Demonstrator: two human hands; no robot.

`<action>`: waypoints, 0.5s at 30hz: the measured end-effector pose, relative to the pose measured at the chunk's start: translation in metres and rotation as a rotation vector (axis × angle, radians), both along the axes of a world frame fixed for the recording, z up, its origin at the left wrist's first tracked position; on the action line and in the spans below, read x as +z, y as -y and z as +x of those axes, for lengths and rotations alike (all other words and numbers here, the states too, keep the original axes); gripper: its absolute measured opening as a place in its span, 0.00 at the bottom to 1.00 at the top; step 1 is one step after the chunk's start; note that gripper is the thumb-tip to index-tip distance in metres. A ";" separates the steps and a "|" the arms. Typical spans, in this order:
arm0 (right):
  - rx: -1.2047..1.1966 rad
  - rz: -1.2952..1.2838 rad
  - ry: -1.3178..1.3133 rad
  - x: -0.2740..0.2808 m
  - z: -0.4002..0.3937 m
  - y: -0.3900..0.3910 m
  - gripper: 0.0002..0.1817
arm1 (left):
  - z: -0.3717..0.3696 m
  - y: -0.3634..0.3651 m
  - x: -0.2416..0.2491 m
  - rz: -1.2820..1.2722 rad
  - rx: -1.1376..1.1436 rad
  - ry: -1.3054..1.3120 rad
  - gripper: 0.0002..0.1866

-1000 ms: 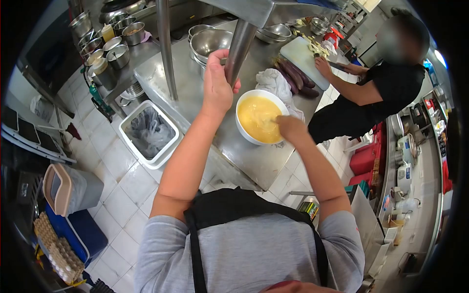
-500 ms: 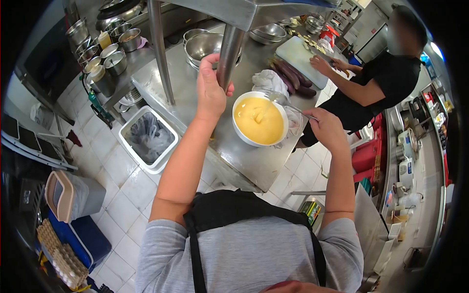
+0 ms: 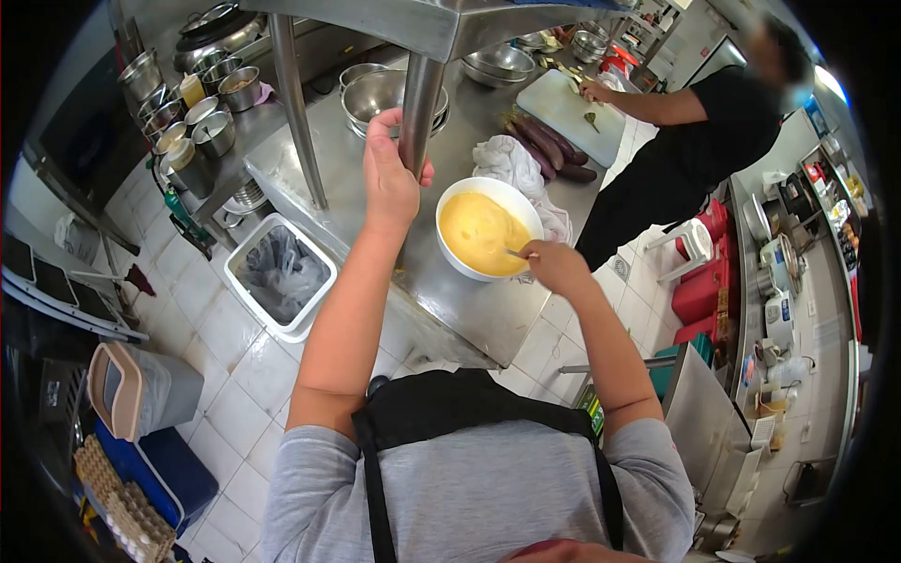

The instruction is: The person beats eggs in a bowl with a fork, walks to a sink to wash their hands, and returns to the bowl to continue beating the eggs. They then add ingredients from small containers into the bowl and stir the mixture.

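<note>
A white bowl (image 3: 513,194) of yellow liquid (image 3: 466,218), like beaten egg, rests on the steel table near its front edge. My right hand (image 3: 557,266) is closed on the handle of a metal whisk (image 3: 513,253) at the bowl's right side. The whisk's head is hidden in the liquid. My left hand (image 3: 389,178) is wrapped round an upright steel post (image 3: 422,117) left of the bowl. Behind the bowl lies a crumpled white cloth (image 3: 510,161).
Eggplants (image 3: 549,145) and a cutting board (image 3: 572,113) lie farther back, where a co-worker (image 3: 657,159) in black reaches over the board. Steel bowls (image 3: 380,94) stand behind the post. A lined white bin (image 3: 282,272) is on the floor at left. A steel shelf (image 3: 450,28) overhangs the table.
My right hand has moved down and left, dipping the whisk from above the bowl into the yellow liquid. My left hand stays on the post. The co-worker's arms have shifted farther back.
</note>
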State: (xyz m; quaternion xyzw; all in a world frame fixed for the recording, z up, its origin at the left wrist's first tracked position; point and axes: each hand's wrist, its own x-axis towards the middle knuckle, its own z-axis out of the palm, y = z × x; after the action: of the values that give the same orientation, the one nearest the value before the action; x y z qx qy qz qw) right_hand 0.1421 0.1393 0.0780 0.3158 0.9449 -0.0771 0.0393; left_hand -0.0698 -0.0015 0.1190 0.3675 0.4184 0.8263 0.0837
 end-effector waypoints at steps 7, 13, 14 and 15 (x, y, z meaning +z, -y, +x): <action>0.070 0.007 0.034 0.002 -0.014 0.014 0.12 | -0.001 -0.002 -0.003 -0.008 0.008 0.043 0.37; 0.052 0.045 0.109 -0.011 -0.018 0.016 0.11 | -0.002 0.000 -0.002 -0.004 -0.002 -0.011 0.36; 0.176 -0.028 0.006 -0.006 -0.014 0.019 0.11 | -0.002 -0.001 -0.001 0.005 0.009 0.000 0.36; 0.105 -0.041 -0.044 -0.003 -0.015 0.013 0.11 | -0.001 -0.001 -0.001 0.012 0.016 0.012 0.36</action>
State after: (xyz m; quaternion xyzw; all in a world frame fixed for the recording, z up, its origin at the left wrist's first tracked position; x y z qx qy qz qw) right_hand 0.1268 0.1262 0.0747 0.2633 0.9589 -0.1014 0.0291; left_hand -0.0713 -0.0005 0.1179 0.3598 0.4157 0.8317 0.0773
